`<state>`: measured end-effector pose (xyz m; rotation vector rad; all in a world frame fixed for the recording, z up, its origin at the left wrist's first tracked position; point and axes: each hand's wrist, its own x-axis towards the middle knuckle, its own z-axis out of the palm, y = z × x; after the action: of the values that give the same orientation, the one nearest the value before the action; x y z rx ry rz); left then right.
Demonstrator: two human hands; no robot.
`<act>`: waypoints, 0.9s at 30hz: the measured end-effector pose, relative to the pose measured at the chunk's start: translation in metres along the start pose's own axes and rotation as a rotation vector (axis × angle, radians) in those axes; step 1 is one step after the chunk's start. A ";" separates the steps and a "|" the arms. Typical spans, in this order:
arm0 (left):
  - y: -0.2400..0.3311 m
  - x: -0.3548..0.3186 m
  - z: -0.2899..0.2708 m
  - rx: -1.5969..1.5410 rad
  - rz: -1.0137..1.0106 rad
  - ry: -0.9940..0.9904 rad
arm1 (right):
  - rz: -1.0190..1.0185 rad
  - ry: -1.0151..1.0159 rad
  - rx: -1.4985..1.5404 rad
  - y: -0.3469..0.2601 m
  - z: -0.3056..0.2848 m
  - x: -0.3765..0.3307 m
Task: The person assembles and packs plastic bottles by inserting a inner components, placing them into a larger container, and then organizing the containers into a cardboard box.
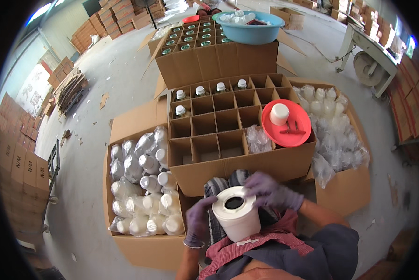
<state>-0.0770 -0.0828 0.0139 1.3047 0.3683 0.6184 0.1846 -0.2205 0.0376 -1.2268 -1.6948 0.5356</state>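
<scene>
White container (240, 223), purple-gloved left hand (198, 220) at its edge, right hand (271, 192) opposite

Apron (277, 233): red, finely patterned, white bow (247, 242)
Gloves (271, 192): purple, on both hands (198, 220)
Bracelet (193, 245): silvery, left of apron
Top (331, 247): dark blue-grey, right of apron
Trousers (215, 185): dark, striped, beyond apron

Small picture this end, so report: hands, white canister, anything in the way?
Left gloved hand and right gloved hand at rim of white canister. Canister at lap, round dark opening facing up. Nothing seen covering the opening; divided carton just ahead.
</scene>
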 end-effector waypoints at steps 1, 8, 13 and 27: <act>-0.016 -0.012 -0.021 -0.343 0.039 -0.020 | 0.122 0.034 -0.102 -0.004 -0.012 -0.002; 0.016 0.007 0.012 0.311 0.046 0.105 | 0.056 -0.024 -0.112 -0.021 -0.012 0.010; 0.015 0.022 0.023 -0.037 -0.144 0.150 | 0.131 -0.018 -0.028 -0.025 0.009 0.012; 0.041 0.056 0.026 0.256 -0.079 -0.019 | 0.046 0.373 -0.010 -0.021 0.015 0.087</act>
<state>-0.0270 -0.0628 0.0646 1.5316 0.4937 0.5034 0.1565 -0.1481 0.0851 -1.2852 -1.3582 0.3016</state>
